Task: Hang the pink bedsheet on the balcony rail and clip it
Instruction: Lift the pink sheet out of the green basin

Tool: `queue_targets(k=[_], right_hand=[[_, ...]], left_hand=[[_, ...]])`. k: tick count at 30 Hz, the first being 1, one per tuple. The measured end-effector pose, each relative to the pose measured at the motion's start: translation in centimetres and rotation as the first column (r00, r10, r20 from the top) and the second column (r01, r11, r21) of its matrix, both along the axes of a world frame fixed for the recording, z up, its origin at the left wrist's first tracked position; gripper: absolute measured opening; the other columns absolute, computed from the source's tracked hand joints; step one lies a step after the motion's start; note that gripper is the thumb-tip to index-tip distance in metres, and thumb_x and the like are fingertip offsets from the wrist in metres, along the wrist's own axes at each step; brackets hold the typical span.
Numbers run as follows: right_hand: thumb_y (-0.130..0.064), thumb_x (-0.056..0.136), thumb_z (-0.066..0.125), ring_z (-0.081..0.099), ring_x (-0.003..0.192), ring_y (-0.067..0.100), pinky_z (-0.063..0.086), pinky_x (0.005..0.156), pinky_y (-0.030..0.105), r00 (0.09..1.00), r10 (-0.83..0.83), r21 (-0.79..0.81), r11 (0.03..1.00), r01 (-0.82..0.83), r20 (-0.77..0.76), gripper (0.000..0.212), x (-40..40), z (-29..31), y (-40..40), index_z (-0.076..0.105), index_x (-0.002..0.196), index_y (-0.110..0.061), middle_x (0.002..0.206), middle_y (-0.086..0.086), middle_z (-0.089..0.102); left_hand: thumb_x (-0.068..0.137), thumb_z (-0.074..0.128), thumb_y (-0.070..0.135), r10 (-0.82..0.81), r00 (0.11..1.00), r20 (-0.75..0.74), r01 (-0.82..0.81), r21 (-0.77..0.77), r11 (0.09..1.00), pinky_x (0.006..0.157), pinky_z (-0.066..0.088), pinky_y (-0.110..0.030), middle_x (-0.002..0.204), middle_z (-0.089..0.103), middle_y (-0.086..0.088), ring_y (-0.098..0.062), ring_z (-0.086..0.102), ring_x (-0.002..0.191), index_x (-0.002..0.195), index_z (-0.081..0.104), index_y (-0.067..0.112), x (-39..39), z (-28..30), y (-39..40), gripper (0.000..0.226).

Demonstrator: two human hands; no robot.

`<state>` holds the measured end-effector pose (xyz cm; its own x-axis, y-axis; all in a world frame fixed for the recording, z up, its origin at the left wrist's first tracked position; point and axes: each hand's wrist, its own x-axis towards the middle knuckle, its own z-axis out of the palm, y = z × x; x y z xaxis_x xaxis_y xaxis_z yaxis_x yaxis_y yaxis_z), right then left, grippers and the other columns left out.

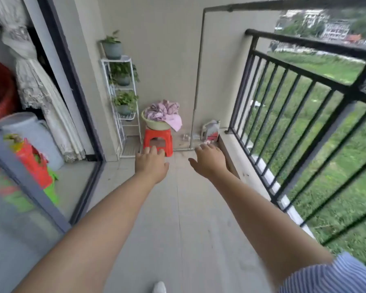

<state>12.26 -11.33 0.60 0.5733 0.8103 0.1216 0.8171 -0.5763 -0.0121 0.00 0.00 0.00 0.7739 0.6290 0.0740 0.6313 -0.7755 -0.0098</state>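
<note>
Reach step: left hand (151, 163) and right hand (209, 161), both spread and empty, stretch toward pink bedsheet (163, 113) heaped in basin (153, 124) ahead; next, grip it.

Your floor lane (178, 208) runs open straight ahead to the red stool (158, 140), with the basin (154, 123) on top. Left side is boxed by the sliding door frame (80, 115) and the white plant shelf (123, 102) just beside the stool. Right side is closed by the black balcony rail (304, 92) and its ledge (237, 153); a jug (210, 130) sits in the far right corner.
</note>
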Motion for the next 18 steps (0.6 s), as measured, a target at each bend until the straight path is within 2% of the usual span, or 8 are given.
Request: queue_targets(k=[8, 14, 18], right_hand=[[-0.039, 0.088, 0.044, 0.045, 0.117, 0.027, 0.037, 0.093, 0.035, 0.989, -0.085, -0.032, 0.996, 0.082, -0.124, 0.04, 14.9, -1.6, 17.4, 0.054, 0.111, -0.007, 0.119, 0.01, 0.056], [-0.043, 0.087, 0.044, 0.048, 0.112, 0.029, 0.04, 0.089, 0.036, 0.987, -0.074, -0.062, 0.996, 0.066, -0.145, 0.043, 29.2, -5.1, 31.1, 0.055, 0.107, -0.007, 0.114, 0.011, 0.058], [-0.041, 0.086, 0.047, 0.048, 0.114, 0.029, 0.04, 0.091, 0.034, 0.98, -0.056, -0.107, 0.994, 0.036, -0.191, 0.041, 39.6, -7.3, 41.4, 0.054, 0.112, -0.009, 0.119, 0.011, 0.056]], left_hand=[[0.089, 0.042, 0.035, 0.005, 0.996, -0.089, -0.014, -0.1, 0.995, 0.097, 0.037, -0.043, 0.13, 0.046, -0.014, -0.03, 0.038, 0.123, 0.122, 0.044, 0.009, 15.7, -0.9, 19.5, 0.041], [0.09, 0.042, 0.038, -0.02, 0.989, -0.145, 0.003, -0.118, 0.993, 0.098, 0.034, -0.041, 0.131, 0.045, -0.012, -0.028, 0.037, 0.125, 0.124, 0.043, 0.01, 29.0, -4.9, 32.7, 0.044], [0.089, 0.043, 0.039, 0.033, 0.981, -0.191, -0.06, -0.137, 0.989, 0.099, 0.034, -0.04, 0.13, 0.045, -0.011, -0.027, 0.037, 0.125, 0.125, 0.043, 0.012, 37.6, -6.9, 42.3, 0.045]])
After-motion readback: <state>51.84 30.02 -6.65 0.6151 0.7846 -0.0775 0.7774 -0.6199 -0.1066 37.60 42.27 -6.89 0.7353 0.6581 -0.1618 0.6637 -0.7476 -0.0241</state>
